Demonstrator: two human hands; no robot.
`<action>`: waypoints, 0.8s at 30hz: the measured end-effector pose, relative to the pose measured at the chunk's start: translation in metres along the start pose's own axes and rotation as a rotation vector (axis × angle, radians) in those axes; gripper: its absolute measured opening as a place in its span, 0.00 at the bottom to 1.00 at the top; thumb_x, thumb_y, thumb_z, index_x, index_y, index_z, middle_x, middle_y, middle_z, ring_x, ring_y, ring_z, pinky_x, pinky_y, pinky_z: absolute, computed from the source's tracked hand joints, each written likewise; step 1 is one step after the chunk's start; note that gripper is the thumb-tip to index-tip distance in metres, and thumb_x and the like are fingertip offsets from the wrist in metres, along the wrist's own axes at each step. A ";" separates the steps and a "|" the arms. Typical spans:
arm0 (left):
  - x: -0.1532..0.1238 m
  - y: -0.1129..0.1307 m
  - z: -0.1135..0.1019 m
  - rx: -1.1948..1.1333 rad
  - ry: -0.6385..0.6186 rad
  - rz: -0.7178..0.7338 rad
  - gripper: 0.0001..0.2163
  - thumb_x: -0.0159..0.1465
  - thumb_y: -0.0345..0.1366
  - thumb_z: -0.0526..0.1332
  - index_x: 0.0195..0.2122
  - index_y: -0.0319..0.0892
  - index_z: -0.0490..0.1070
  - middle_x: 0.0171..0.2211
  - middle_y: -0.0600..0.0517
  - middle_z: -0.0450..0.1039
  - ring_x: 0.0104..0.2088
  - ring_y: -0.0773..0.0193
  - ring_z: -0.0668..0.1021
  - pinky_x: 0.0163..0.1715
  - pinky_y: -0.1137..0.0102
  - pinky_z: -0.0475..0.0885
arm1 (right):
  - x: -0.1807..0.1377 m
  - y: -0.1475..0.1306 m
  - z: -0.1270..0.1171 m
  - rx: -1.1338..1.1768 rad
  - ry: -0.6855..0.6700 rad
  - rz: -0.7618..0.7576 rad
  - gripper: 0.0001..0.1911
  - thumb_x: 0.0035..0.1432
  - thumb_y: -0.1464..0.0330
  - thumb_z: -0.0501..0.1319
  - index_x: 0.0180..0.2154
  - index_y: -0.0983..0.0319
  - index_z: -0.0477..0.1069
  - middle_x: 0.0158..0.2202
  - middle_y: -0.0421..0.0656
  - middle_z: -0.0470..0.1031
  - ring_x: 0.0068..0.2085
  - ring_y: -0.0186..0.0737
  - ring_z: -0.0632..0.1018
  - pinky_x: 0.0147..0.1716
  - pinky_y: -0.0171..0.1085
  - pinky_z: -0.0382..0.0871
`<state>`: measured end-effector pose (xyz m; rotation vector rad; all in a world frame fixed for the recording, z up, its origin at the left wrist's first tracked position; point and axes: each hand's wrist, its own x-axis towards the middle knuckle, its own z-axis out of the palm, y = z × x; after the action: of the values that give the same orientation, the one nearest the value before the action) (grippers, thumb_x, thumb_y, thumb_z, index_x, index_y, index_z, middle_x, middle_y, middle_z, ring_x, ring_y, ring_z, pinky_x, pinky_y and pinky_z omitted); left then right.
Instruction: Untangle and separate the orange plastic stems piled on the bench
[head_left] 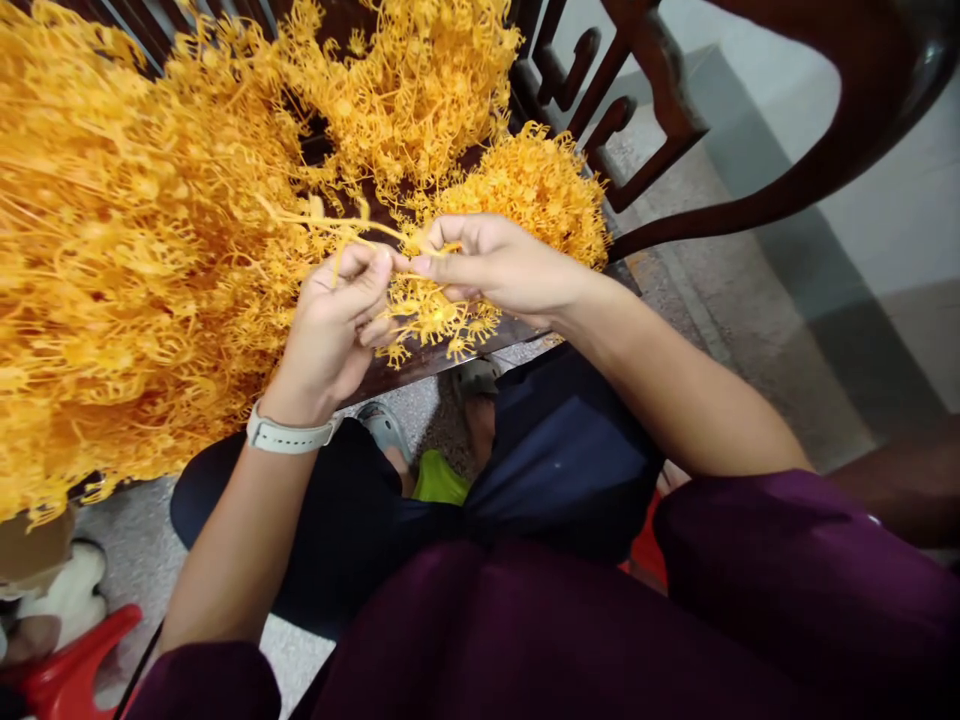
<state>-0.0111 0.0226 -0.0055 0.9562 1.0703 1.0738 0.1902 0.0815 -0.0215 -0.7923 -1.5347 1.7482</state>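
Observation:
Between my two hands is a yellow plastic flower stem (367,225), its thin branches crossing above my fingers. My left hand (330,320), with a pale watch strap at the wrist, is closed in a pinch on it. My right hand (502,262) pinches the same piece from the other side, and the fingertips nearly meet. Spiky yellow flower heads (442,315) show just under the hands; whether they belong to this stem I cannot tell. A rounded bunch of yellow flowers (544,190) lies right behind my right hand.
A large heap of yellow plastic flowers (127,260) covers the left of the dark wooden bench (420,365), with another heap (420,90) at the back. A carved wooden armrest (660,90) rises at the right. A red plastic stool (90,670) stands at lower left.

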 end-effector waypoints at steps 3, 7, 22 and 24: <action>-0.001 0.000 0.002 0.067 -0.052 -0.010 0.13 0.63 0.47 0.77 0.34 0.48 0.76 0.20 0.60 0.53 0.17 0.73 0.49 0.16 0.69 0.48 | -0.003 0.000 -0.006 -0.042 -0.047 -0.027 0.19 0.61 0.58 0.78 0.34 0.60 0.71 0.23 0.33 0.63 0.24 0.28 0.62 0.23 0.32 0.55; -0.001 -0.002 0.003 0.305 -0.119 0.111 0.17 0.64 0.44 0.76 0.26 0.45 0.72 0.20 0.57 0.56 0.20 0.70 0.54 0.20 0.69 0.50 | -0.006 0.001 -0.008 -0.168 -0.078 -0.063 0.15 0.57 0.67 0.78 0.32 0.60 0.72 0.25 0.34 0.66 0.27 0.29 0.64 0.26 0.31 0.56; 0.000 -0.002 -0.012 0.327 -0.026 0.345 0.07 0.71 0.41 0.70 0.36 0.47 0.80 0.24 0.55 0.68 0.21 0.68 0.65 0.22 0.70 0.63 | -0.008 -0.007 -0.010 -0.128 -0.124 -0.041 0.15 0.63 0.63 0.76 0.41 0.61 0.72 0.28 0.34 0.71 0.30 0.30 0.69 0.29 0.31 0.61; 0.004 -0.006 -0.012 0.070 0.101 0.303 0.06 0.70 0.41 0.72 0.37 0.48 0.79 0.28 0.54 0.71 0.23 0.68 0.68 0.24 0.72 0.69 | -0.011 -0.015 -0.005 0.042 -0.044 0.013 0.17 0.62 0.66 0.77 0.46 0.60 0.72 0.29 0.34 0.73 0.31 0.31 0.72 0.32 0.31 0.67</action>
<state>-0.0209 0.0266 -0.0144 1.1565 1.0723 1.3513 0.2023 0.0768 -0.0075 -0.7491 -1.5198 1.8129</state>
